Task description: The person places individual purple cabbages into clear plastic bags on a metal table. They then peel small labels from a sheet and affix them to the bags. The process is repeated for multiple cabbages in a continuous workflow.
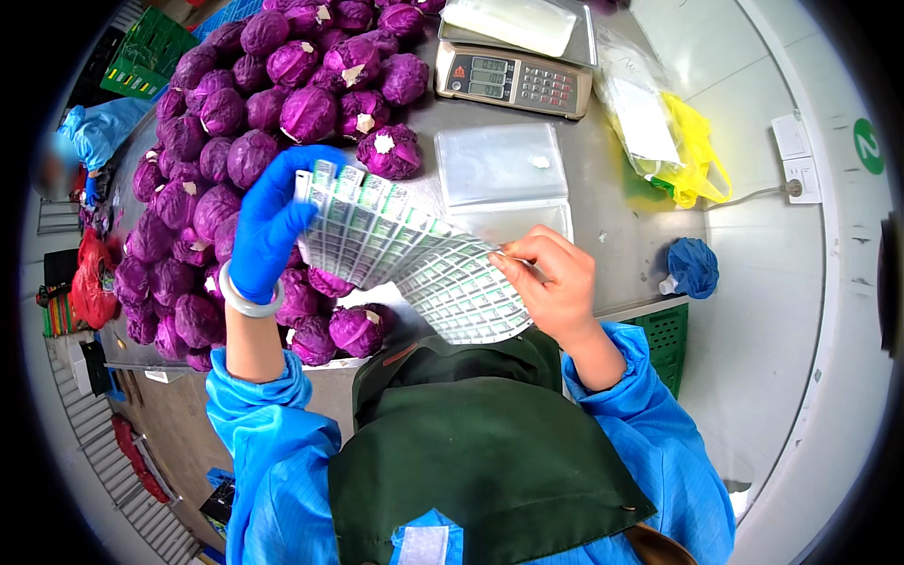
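Observation:
Between my hands a long sheet of printed stickers (413,251) with green and white labels hangs in a twisted curve. My left hand (272,212), in a blue glove with a pale bangle at the wrist, grips its left end. Bare fingers of my right hand (551,272) pinch its upper right edge. Behind and left of my left hand lies a large heap of red cabbages (222,113), several with pale cut stems. Just past the sheet, a stack of clear plastic bags (501,166) lies flat on the metal table (628,251).
A digital scale (514,78) with a white tray (515,25) on its platform stands at the back. To its right lie a plastic packet (643,116) and a yellow bag (692,148). A crumpled blue item (692,267) sits near the wall socket (800,176). Another person (106,134) is at far left.

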A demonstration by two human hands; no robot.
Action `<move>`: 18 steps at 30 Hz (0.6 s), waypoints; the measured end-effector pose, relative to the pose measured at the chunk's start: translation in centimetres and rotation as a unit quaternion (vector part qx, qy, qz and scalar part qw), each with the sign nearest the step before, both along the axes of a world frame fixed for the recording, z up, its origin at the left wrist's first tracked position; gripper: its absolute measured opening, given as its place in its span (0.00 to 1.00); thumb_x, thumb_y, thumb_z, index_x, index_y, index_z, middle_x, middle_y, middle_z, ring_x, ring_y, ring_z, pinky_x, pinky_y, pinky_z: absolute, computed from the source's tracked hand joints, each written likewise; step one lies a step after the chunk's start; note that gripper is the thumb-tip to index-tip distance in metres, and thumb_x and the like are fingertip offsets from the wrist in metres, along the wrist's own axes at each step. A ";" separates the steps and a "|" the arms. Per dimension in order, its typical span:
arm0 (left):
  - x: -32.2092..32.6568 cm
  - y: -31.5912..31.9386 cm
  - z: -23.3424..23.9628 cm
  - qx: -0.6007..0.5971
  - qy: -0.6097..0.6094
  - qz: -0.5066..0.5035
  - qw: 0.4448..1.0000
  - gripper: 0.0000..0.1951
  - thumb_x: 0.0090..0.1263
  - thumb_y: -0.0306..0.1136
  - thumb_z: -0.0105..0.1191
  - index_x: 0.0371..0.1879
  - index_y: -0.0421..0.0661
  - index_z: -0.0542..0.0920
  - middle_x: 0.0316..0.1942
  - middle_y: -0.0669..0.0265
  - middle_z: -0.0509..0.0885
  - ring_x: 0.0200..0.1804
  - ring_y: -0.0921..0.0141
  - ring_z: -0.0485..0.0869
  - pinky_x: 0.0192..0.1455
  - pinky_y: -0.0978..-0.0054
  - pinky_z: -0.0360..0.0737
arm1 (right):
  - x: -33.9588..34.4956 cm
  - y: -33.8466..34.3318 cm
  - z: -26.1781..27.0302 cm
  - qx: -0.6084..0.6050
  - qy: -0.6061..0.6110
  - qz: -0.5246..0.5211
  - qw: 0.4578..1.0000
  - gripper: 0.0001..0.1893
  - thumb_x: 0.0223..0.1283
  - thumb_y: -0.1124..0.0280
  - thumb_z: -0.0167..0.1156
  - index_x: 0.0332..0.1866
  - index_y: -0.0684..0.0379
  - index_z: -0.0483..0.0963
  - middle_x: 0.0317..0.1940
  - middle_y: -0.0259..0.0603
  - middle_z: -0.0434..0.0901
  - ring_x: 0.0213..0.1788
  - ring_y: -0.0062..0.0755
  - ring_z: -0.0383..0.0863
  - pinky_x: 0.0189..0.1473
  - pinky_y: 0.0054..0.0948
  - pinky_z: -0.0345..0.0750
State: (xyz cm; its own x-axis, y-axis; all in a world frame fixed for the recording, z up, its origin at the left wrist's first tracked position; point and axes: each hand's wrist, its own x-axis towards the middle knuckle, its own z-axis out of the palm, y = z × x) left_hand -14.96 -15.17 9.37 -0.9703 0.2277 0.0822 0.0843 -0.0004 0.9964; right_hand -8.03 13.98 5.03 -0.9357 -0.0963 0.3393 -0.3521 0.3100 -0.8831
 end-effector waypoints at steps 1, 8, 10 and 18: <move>0.2 0.2 0.1 0.048 -0.047 -0.040 0.997 0.15 0.65 0.25 0.60 0.49 0.38 0.77 0.48 0.64 0.82 0.52 0.73 0.80 0.58 0.75 0.74 | 0.0 0.1 0.0 -0.010 -0.014 0.007 1.000 0.07 0.50 0.83 0.69 0.29 0.68 0.76 0.23 0.42 0.77 0.24 0.25 0.75 0.26 0.23 0.70; 1.8 0.5 0.5 -0.066 -0.014 -0.011 0.998 0.11 0.63 0.18 0.59 0.44 0.38 0.81 0.42 0.64 0.85 0.44 0.75 0.82 0.50 0.77 0.79 | -1.1 0.7 0.1 0.063 0.012 0.055 0.996 0.20 0.44 0.68 0.74 0.43 0.63 0.77 0.38 0.41 0.80 0.44 0.43 0.78 0.48 0.35 0.75; 2.0 1.1 1.1 -0.080 -0.006 -0.056 0.995 0.09 0.62 0.17 0.58 0.41 0.38 0.82 0.41 0.63 0.85 0.43 0.74 0.82 0.49 0.76 0.79 | -1.6 -0.2 1.4 0.041 0.042 0.049 0.997 0.21 0.42 0.70 0.75 0.44 0.62 0.77 0.40 0.40 0.81 0.46 0.41 0.78 0.49 0.35 0.74; 2.8 2.6 2.7 -0.152 0.075 -0.098 0.981 0.09 0.63 0.16 0.57 0.40 0.37 0.82 0.39 0.63 0.84 0.43 0.73 0.83 0.48 0.77 0.78 | -1.9 -1.9 1.8 0.007 0.018 0.120 0.993 0.12 0.49 0.78 0.69 0.38 0.64 0.76 0.34 0.42 0.77 0.35 0.39 0.76 0.37 0.33 0.75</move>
